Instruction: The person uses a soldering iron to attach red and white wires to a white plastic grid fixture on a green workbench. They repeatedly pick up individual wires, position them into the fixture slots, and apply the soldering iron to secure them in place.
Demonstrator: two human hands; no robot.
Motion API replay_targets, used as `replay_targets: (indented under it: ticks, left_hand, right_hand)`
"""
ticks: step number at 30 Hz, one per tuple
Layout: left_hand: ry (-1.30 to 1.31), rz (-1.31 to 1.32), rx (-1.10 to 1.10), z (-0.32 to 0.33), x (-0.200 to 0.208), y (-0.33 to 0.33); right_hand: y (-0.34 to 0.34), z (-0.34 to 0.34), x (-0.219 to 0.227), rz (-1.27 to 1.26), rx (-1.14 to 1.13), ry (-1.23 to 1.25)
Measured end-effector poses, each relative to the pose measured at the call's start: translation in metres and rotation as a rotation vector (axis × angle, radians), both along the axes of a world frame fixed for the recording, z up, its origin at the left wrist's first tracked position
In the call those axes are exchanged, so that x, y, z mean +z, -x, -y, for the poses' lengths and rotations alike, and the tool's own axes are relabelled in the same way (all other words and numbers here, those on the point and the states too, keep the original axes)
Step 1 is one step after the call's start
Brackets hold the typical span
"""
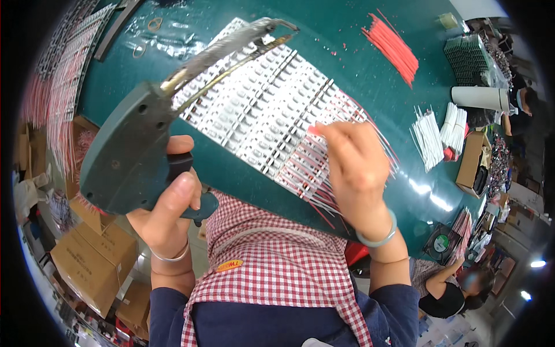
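My left hand (167,202) grips a dark green soldering gun (130,153) by its handle; its long metal tip (231,46) reaches up over a panel of white LED strips (254,110) lying on the green table (358,75). My right hand (355,168) rests on the panel's near right edge, fingers pinched on a thin red wire (315,131) among several red and white wires soldered to the strips. A green bangle circles that wrist.
A bundle of red wires (396,46) lies at the far right, with white wire bundles (430,136) beside a white roll (480,98). Cardboard boxes (92,260) stand on the floor at left. Another person (457,283) sits lower right.
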State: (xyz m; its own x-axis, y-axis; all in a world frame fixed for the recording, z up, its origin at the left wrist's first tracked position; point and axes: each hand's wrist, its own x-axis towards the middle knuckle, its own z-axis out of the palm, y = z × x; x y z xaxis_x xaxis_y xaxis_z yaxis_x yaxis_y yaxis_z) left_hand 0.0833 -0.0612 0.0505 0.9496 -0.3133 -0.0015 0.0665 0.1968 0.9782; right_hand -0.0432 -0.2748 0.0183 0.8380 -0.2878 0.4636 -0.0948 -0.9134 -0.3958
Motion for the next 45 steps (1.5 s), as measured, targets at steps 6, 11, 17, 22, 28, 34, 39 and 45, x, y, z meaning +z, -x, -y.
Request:
replay_targets:
  ticks: [6,11,17,22,28,34,39,45]
  left_hand:
    - [-0.227,0.199,-0.079,0.019,-0.001,-0.003]
    - [-0.444,0.356,-0.160,0.026,-0.018,-0.006]
    - [-0.542,0.432,-0.179,0.026,-0.032,-0.008]
    - [-0.539,0.448,-0.221,0.029,-0.029,-0.009]
    - [-0.537,0.389,-0.235,0.031,-0.026,-0.005]
    - [-0.550,0.391,-0.249,0.029,-0.027,-0.004]
    - [-0.556,0.402,-0.244,0.029,-0.027,-0.003]
    - [-0.553,0.426,-0.205,0.019,-0.025,0.001]
  right_hand:
    - [-0.052,0.054,-0.031,0.085,0.010,0.110]
    - [-0.065,0.054,-0.050,0.036,-0.022,0.112]
    - [-0.066,0.041,-0.047,0.011,0.007,0.099]
    - [-0.063,0.037,-0.044,-0.006,0.004,0.106]
    - [-0.062,0.034,-0.041,-0.010,0.014,0.116]
    - [-0.061,0.032,-0.041,-0.018,0.015,0.117]
    - [-0.062,0.031,-0.040,-0.018,0.015,0.127]
    - [-0.060,0.026,-0.038,-0.022,0.017,0.124]
